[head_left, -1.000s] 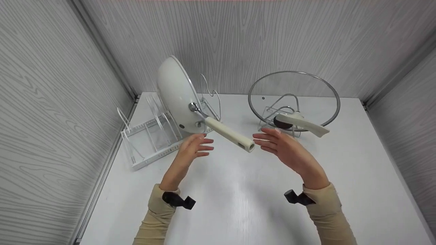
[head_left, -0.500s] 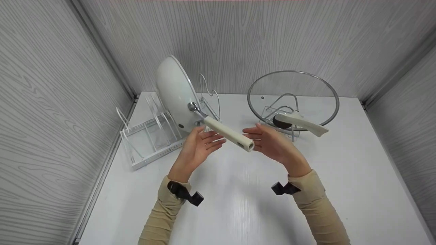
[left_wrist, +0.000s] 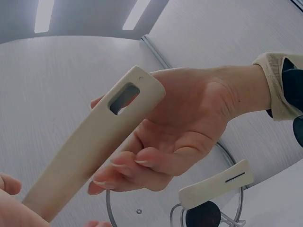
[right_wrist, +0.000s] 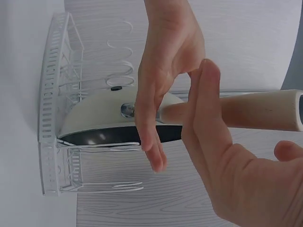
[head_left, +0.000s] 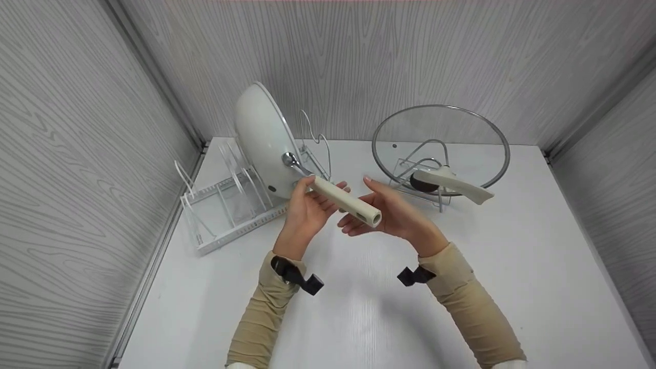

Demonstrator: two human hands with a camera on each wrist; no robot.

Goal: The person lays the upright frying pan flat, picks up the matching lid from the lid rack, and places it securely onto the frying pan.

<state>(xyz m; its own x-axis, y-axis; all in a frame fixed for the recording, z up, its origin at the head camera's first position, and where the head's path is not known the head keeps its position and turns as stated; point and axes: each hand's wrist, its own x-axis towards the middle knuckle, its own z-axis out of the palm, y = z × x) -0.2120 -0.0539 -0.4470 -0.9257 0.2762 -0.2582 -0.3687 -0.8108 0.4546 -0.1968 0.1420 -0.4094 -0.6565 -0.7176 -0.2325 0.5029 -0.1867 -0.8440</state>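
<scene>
A white frying pan (head_left: 261, 143) stands on its edge in a white wire rack (head_left: 241, 231). Its cream handle (head_left: 349, 201) points toward the person and to the right. My left hand (head_left: 306, 218) is at the handle's pan end, the thumb along the near side and the extended fingers passing beneath it. Close to the free end, my right hand (head_left: 397, 212) has its thumb raised and its fingers loosely bent under the handle. The left wrist view shows the handle (left_wrist: 94, 142) in front of the right palm (left_wrist: 189, 113). From the right wrist, the pan's dark inside (right_wrist: 104, 137) shows.
To the back right, a glass lid (head_left: 491, 125) with a metal rim leans upright in a small wire stand (head_left: 439, 201). A cream lid handle (head_left: 458, 188) sticks out from it toward the front. Grey wood-patterned walls (head_left: 348, 66) enclose the white table (head_left: 359, 318) at the back and sides.
Both hands have moved in to the pan handle, the left to the right and up, the right to the left. The pan and lid have stayed in place.
</scene>
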